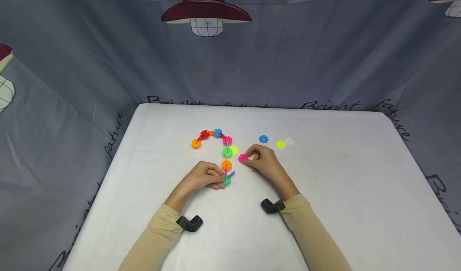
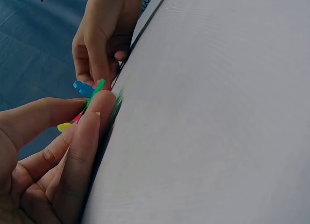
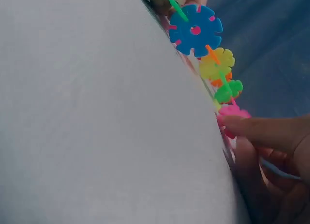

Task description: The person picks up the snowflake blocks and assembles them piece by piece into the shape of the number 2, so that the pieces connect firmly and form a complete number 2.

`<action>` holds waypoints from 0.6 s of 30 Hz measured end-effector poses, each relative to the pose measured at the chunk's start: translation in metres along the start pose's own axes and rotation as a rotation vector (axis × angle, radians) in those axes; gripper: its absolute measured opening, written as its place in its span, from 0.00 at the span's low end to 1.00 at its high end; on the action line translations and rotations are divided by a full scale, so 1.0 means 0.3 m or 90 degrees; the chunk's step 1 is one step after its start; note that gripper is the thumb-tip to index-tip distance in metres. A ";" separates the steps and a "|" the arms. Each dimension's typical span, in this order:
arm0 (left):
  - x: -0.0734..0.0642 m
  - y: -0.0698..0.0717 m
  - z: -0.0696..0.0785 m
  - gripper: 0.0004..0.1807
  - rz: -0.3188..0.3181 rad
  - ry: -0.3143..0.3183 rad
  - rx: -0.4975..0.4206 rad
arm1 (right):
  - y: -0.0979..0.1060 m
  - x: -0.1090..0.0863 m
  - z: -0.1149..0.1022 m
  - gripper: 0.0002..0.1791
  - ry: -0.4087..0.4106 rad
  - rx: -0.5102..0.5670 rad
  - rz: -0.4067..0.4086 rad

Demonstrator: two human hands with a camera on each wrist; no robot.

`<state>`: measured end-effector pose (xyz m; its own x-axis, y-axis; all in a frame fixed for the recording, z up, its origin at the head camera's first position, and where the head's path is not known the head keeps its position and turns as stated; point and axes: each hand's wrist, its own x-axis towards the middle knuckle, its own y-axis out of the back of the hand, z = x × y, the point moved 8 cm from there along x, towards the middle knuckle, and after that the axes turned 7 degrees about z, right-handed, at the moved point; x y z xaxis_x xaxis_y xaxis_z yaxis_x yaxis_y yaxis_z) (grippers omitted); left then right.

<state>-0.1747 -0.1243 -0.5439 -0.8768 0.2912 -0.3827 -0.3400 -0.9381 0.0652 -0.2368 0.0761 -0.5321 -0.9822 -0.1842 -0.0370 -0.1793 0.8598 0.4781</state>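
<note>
A curved chain of notched plastic snowflake discs lies on the white table, from an orange disc past a blue disc down to a green disc. My left hand pinches that green disc between thumb and fingers at the chain's near end. Slotted into it, a blue disc stands edge-on in the head view. To the right of the chain, my right hand pinches a pink disc, apart from the chain. In the right wrist view my thumb covers part of this pink disc.
A yellow-green disc lies right beside the chain. Beyond my right hand are a loose blue disc, a yellow disc and a white disc. Grey printed cloth hangs behind the table.
</note>
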 end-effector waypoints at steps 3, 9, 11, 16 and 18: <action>-0.001 0.004 -0.004 0.10 0.011 0.005 -0.007 | -0.042 -0.013 0.003 0.13 -0.047 0.129 -0.084; 0.001 0.011 -0.006 0.10 0.027 0.005 -0.013 | -0.089 -0.035 0.000 0.17 -0.107 0.229 -0.162; 0.002 0.011 -0.004 0.10 0.026 0.001 -0.010 | -0.093 -0.038 0.000 0.16 -0.119 0.227 -0.163; 0.005 0.010 -0.001 0.10 0.022 -0.002 -0.007 | -0.095 -0.043 0.000 0.14 -0.148 0.247 -0.141; 0.006 0.010 -0.002 0.09 0.022 -0.002 -0.007 | -0.098 -0.047 -0.001 0.14 -0.160 0.259 -0.132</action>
<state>-0.1770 -0.1266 -0.5450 -0.8888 0.2591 -0.3780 -0.3056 -0.9498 0.0675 -0.2177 0.0535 -0.5454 -0.8981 -0.2924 -0.3286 -0.3292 0.9423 0.0613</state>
